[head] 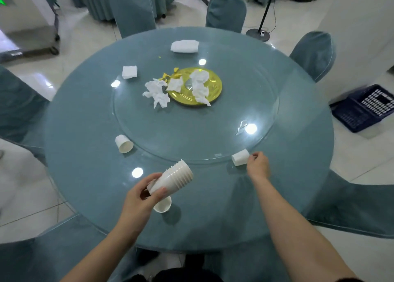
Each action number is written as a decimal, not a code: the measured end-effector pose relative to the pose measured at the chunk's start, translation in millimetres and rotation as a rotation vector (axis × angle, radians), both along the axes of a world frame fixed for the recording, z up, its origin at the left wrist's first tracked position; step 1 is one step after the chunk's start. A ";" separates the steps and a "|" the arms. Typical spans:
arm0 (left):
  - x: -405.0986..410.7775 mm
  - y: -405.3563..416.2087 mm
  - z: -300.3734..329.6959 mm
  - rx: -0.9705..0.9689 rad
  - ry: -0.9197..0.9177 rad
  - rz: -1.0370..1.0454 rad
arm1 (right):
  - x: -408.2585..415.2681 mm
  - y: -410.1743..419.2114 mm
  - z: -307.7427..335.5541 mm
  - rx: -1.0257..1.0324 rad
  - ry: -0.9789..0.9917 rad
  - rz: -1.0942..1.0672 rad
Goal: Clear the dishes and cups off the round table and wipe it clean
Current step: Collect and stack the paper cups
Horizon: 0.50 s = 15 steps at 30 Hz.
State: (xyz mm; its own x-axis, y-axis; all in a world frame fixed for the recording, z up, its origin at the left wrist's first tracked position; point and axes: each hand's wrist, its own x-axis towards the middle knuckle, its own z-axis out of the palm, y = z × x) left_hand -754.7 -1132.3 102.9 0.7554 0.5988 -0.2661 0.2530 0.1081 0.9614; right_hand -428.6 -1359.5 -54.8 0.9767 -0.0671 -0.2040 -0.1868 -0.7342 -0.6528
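Observation:
The round teal table (85,185) carries a glass turntable (191,136). My left hand (141,198) grips a stack of white paper cups (174,178), tilted over an upright white cup (163,206). My right hand (258,164) pinches a white cup (240,157) lying on its side at the turntable's near right edge. Another white cup (123,143) lies tipped at the left. A yellow plate (213,89) with crumpled napkins (200,85) sits mid-table, more crumpled napkins (156,91) and yellow scraps (170,75) beside it.
A folded white cloth (184,46) and a small white folded napkin (129,72) lie at the far side. Teal-covered chairs (133,8) ring the table. A dark blue crate (366,107) sits on the floor at right, a cart (29,19) at far left.

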 end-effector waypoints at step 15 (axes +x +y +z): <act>4.0 42.5 -3.6 0.034 0.013 -0.065 | -66.3 28.8 -1.0 0.356 0.209 -0.075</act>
